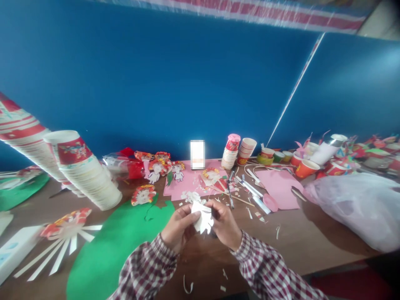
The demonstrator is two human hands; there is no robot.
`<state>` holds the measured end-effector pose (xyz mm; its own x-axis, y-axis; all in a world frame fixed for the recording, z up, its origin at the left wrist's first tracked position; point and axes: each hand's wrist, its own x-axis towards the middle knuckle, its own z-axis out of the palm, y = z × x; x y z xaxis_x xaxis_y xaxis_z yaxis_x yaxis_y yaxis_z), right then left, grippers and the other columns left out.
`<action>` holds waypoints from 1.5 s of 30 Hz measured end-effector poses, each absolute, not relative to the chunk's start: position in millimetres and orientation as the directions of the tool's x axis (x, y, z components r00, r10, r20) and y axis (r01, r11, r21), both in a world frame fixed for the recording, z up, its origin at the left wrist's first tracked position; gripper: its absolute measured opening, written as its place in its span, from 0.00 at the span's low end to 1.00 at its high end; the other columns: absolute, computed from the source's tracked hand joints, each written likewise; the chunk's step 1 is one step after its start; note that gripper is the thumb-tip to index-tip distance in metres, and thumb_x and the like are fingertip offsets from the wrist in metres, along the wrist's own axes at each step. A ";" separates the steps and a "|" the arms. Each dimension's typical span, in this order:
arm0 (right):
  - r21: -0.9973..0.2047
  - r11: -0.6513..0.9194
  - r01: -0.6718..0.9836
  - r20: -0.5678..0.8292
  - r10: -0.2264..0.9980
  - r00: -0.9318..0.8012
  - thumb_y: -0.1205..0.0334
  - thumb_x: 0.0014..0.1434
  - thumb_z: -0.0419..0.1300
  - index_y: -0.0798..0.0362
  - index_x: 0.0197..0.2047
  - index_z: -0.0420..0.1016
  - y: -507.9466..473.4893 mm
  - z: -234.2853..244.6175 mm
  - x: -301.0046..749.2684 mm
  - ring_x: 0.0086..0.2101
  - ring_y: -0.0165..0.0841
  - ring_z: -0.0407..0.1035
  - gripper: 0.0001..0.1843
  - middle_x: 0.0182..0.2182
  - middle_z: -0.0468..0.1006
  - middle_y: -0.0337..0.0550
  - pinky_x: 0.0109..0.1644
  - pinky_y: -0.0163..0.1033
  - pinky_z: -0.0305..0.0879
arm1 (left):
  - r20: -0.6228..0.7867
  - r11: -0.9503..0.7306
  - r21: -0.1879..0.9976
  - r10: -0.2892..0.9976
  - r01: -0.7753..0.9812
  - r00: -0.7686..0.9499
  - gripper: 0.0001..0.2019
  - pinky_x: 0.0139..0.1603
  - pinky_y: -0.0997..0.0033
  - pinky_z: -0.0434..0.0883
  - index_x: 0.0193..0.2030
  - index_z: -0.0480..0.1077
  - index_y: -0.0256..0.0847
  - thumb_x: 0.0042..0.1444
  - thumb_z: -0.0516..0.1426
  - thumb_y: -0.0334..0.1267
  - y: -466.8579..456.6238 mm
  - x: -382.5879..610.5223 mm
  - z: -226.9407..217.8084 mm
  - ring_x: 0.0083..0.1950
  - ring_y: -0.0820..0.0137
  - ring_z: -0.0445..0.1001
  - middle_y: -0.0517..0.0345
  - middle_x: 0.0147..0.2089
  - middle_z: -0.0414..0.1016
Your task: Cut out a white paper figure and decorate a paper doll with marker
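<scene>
Between my two hands is a small piece of white cut paper [203, 216] with jagged, notched lower edges. The thumb and fingers of my left hand [181, 223] pinch its left side. My right hand [225, 221] has its fingers closed at the paper's right edge; a dark bit shows just below, too hidden to name. Behind the paper lies a small heap of white paper scraps [191, 196]. To the left of my hands, a green paper sheet [118, 250] covers part of the brown table [281, 246].
Leaning stacks of paper cups [84, 171] rise at the left. Cut-cup crafts [143, 194] and pink sheets [178, 189] lie ahead. Rightward are brushes and tools [250, 187], orange cups [307, 168] and a filmy plastic bag [356, 204]. A blue wall [187, 83] bounds the back.
</scene>
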<state>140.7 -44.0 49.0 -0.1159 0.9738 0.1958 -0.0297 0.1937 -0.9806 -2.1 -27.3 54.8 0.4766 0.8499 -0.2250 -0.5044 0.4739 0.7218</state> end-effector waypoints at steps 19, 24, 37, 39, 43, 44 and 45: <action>-0.989 -0.089 -0.117 -0.071 0.986 -0.150 0.52 0.52 0.60 0.55 0.27 0.66 -33.8 29.4 143.1 0.15 0.21 0.54 0.15 0.17 0.66 0.32 0.17 0.27 0.49 | -0.157 0.365 0.818 0.885 -0.444 0.439 0.12 0.28 0.76 0.67 0.33 0.73 0.32 0.44 0.64 0.39 -27.3 -10.6 60.5 0.26 0.74 0.71 0.52 0.27 0.75; -0.993 0.085 0.086 0.085 0.996 0.000 0.55 0.55 0.57 0.56 0.28 0.68 -22.8 22.0 154.3 0.21 0.26 0.61 0.12 0.20 0.69 0.36 0.24 0.30 0.58 | -0.249 0.400 0.800 0.899 -0.446 0.359 0.15 0.29 0.75 0.70 0.36 0.74 0.32 0.42 0.65 0.39 -22.9 -13.1 63.3 0.26 0.73 0.72 0.52 0.28 0.76; -0.979 0.151 0.136 0.126 0.976 -0.180 0.54 0.57 0.57 0.56 0.34 0.71 -34.0 54.7 152.4 0.24 0.27 0.63 0.12 0.24 0.71 0.38 0.27 0.30 0.60 | -0.266 0.396 0.821 0.903 -0.412 0.337 0.14 0.24 0.77 0.68 0.32 0.71 0.33 0.40 0.66 0.39 -18.9 -12.1 50.5 0.23 0.75 0.70 0.58 0.22 0.73; -0.983 0.131 0.129 0.114 0.985 -0.128 0.55 0.56 0.58 0.56 0.31 0.70 -33.4 50.7 150.8 0.21 0.25 0.61 0.11 0.21 0.68 0.36 0.25 0.29 0.58 | -0.297 0.406 0.807 0.906 -0.429 0.300 0.14 0.24 0.77 0.68 0.33 0.70 0.35 0.43 0.65 0.41 -18.6 -12.4 48.6 0.23 0.76 0.70 0.60 0.23 0.72; -0.975 0.145 0.166 0.143 0.989 -0.026 0.55 0.56 0.58 0.55 0.29 0.69 -33.3 42.4 148.6 0.19 0.24 0.56 0.12 0.18 0.65 0.33 0.22 0.29 0.53 | -0.362 0.423 0.780 0.906 -0.462 0.219 0.16 0.27 0.76 0.71 0.38 0.69 0.37 0.45 0.63 0.44 -22.8 -11.4 44.7 0.26 0.76 0.71 0.60 0.28 0.73; -0.971 0.154 0.183 0.153 0.988 -0.020 0.55 0.56 0.58 0.55 0.29 0.69 -33.7 41.3 148.2 0.19 0.24 0.56 0.12 0.18 0.65 0.34 0.22 0.29 0.53 | -0.358 0.419 0.783 0.908 -0.460 0.217 0.16 0.28 0.75 0.72 0.39 0.68 0.37 0.45 0.63 0.43 -24.4 -10.8 43.6 0.26 0.75 0.72 0.60 0.28 0.73; -0.966 0.160 0.201 0.160 0.987 -0.016 0.55 0.56 0.57 0.55 0.30 0.70 -34.1 40.9 147.6 0.19 0.24 0.56 0.11 0.19 0.65 0.34 0.22 0.29 0.53 | -0.349 0.410 0.789 0.912 -0.457 0.215 0.17 0.28 0.74 0.73 0.39 0.68 0.37 0.44 0.64 0.42 -26.0 -10.1 42.6 0.27 0.75 0.72 0.60 0.29 0.73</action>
<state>147.6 -34.1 40.9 -0.0158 0.9870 0.1598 0.2012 0.1597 -0.9664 -10.1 -26.0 42.6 0.2154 0.9121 -0.3487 -0.4571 0.4097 0.7894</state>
